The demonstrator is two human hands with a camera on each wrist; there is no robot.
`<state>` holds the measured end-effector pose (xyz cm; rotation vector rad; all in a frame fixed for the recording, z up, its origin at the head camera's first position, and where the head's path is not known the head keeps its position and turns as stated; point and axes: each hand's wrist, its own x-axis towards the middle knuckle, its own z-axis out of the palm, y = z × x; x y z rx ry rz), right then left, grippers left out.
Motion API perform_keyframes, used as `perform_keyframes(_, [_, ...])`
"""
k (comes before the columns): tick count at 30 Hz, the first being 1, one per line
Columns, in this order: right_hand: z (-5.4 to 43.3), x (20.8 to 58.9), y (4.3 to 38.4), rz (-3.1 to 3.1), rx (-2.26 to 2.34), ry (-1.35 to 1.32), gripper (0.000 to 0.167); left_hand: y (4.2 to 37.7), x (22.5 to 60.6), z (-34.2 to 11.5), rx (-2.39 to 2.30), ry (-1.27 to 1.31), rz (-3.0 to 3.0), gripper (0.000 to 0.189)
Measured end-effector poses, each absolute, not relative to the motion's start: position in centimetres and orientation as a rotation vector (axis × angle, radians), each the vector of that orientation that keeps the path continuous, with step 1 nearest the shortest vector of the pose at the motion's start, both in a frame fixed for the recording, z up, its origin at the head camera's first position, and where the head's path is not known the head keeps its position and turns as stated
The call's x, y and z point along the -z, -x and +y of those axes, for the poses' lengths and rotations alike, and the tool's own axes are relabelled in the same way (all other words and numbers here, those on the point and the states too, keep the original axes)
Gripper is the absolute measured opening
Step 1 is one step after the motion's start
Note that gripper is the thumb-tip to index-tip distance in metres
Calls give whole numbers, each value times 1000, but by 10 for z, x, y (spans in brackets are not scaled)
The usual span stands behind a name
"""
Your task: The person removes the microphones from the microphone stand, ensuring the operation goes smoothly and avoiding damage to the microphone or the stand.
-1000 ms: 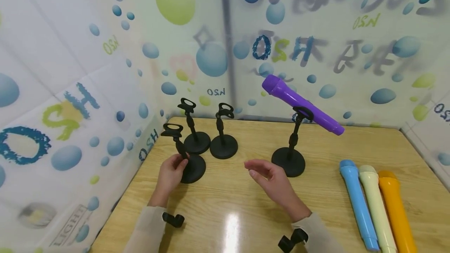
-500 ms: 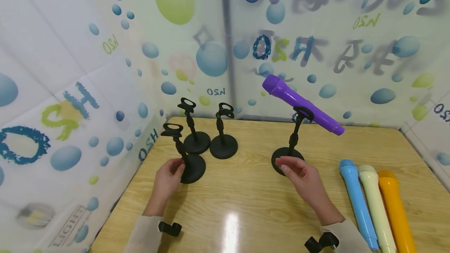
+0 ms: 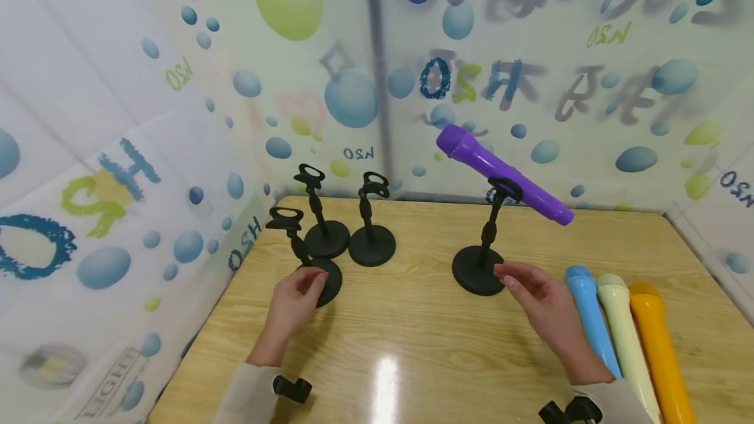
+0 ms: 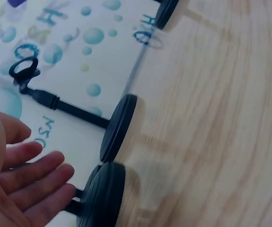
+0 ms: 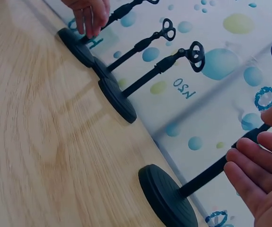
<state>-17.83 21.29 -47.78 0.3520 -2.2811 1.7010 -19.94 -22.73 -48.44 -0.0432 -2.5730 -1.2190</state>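
My left hand (image 3: 293, 303) hovers over the front-left black microphone stand (image 3: 333, 281) and overlaps its base in the head view. Its fingers are loosely bent with nothing between them; the left wrist view shows the same hand (image 4: 29, 184) beside the stands. At the right, my right hand (image 3: 544, 309) is just in front of another black stand (image 3: 476, 272), fingertips near the base's edge. Those fingers (image 5: 251, 163) are relaxed in the right wrist view and hold nothing. A purple toy microphone (image 3: 503, 172) lies tilted in that stand's ring clip, head up to the left.
Two more black stands, one at back left (image 3: 326, 241) and one beside it (image 3: 372, 246), have bare clips. A blue microphone (image 3: 589, 309), a cream one (image 3: 626, 332) and an orange one (image 3: 658, 335) lie side by side at right. Patterned sheets (image 3: 353, 31) wall the table's back and sides.
My right hand has moved right, from the table's middle to in front of the purple microphone's stand. My left hand has let go of the front-left stand and shifted slightly right.
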Motion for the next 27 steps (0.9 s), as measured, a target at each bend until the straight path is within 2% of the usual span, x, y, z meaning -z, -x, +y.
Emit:
perform_keyframes(5, [225,477,173,-2287,-1657,-307,27,202,486,-210,1304,255,-2586,18])
perform_keyframes(11, [244,475,164,-2337,-1551,-227,29,208,482,-188,1455,320,-2619,25])
perform_keyframes(18, [264,476,153,-2326,-1548,-176,31,217,485,-160,1562,399,-2618,23])
perform_keyframes(27, [278,478,142,-2223,-1696,-180,31,233,488,-116,1708,630,-2560,33])
